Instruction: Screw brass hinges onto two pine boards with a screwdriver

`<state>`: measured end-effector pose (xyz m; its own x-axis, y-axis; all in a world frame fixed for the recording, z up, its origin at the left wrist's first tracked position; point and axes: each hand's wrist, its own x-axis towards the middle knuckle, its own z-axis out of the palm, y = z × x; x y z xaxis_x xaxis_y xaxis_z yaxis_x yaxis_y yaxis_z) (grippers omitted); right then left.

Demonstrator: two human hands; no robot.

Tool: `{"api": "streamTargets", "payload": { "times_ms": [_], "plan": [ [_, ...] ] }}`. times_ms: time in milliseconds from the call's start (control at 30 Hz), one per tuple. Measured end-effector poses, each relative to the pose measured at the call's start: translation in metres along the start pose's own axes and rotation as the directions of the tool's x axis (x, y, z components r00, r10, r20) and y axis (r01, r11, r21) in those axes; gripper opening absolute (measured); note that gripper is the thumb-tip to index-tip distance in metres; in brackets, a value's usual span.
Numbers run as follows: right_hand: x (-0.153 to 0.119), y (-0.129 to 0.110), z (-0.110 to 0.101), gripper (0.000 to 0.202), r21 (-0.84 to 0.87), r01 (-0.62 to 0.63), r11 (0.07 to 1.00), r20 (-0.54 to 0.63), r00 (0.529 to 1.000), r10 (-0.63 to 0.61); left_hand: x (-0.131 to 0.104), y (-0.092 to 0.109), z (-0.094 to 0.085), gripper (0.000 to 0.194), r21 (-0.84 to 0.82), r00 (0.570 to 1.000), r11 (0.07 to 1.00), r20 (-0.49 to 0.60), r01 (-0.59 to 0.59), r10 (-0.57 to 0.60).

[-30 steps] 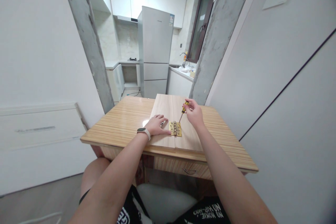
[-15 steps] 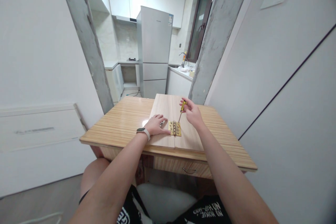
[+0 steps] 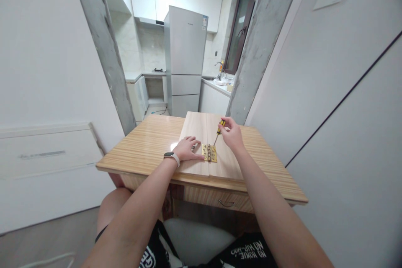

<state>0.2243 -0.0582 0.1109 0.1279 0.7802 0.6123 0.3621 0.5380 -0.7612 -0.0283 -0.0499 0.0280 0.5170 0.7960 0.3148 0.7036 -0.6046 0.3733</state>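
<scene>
A brass-coloured butt hinge [image 3: 209,153] lies opened flat across the seam between two pale wooden boards [image 3: 196,123]. My right hand [image 3: 231,134] grips the yellow-and-black handle of a screwdriver [image 3: 221,127], whose thin shaft slants down to the hinge's upper right corner. Whether a screw sits under the tip is too small to tell. My left hand [image 3: 186,149] lies spread on the left board, thumb at the hinge's left edge. Several small metal pieces, probably screws [image 3: 195,147], show beside its fingers, partly hidden.
The boards rest on a wood-grain table [image 3: 132,146] with a front drawer [image 3: 216,200] above my lap. Beyond stand a tall fridge [image 3: 186,46] and a counter with a sink [image 3: 209,78]. Walls flank both sides; a white panel [image 3: 47,176] leans at the left.
My right hand has shifted its fingers around the screwdriver handle, and the handle tilts slightly more to the right. My left hand and the hinge stay in place.
</scene>
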Motion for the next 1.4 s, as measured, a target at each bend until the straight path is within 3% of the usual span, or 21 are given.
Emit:
{"api": "streamTargets", "payload": {
  "times_ms": [133, 433, 600, 833, 1033, 1267, 1400],
  "plan": [
    [-0.001, -0.001, 0.001, 0.047, 0.151, -0.058, 0.987, 0.083, 0.995, 0.046, 0.000, -0.001, 0.001, 0.098, 0.001, 1.000, 1.000, -0.008, -0.002, 0.002],
    [0.001, 0.008, 0.002, 0.052, 0.209, -0.080, 0.975, 0.186, 0.982, 0.040, 0.000, 0.000, 0.001, 0.097, 0.006, 1.000, 1.000, -0.009, 0.006, -0.006],
    [-0.001, 0.003, 0.003, 0.047, 0.130, -0.065, 0.989, 0.104, 0.993, 0.051, 0.000, 0.001, 0.000, 0.099, 0.010, 1.000, 1.000, 0.004, -0.001, 0.001],
    [-0.002, -0.003, -0.001, 0.038, -0.078, 0.028, 0.997, -0.030, 0.999, -0.030, 0.000, 0.002, -0.001, 0.099, 0.019, 1.000, 1.000, 0.002, -0.001, 0.001],
    [-0.003, -0.001, 0.002, 0.046, 0.124, -0.048, 0.991, 0.062, 0.997, 0.040, 0.000, 0.002, -0.001, 0.098, 0.012, 1.000, 1.000, -0.001, 0.003, -0.003],
    [-0.003, 0.005, 0.004, 0.053, 0.158, -0.074, 0.985, 0.155, 0.987, 0.049, 0.000, 0.002, 0.000, 0.097, 0.009, 1.000, 1.000, -0.011, 0.003, -0.003],
    [-0.004, 0.009, 0.005, 0.051, 0.135, -0.059, 0.989, 0.132, 0.990, 0.040, 0.000, 0.001, 0.000, 0.098, 0.006, 1.000, 1.000, -0.003, 0.003, -0.003]
  ]
}}
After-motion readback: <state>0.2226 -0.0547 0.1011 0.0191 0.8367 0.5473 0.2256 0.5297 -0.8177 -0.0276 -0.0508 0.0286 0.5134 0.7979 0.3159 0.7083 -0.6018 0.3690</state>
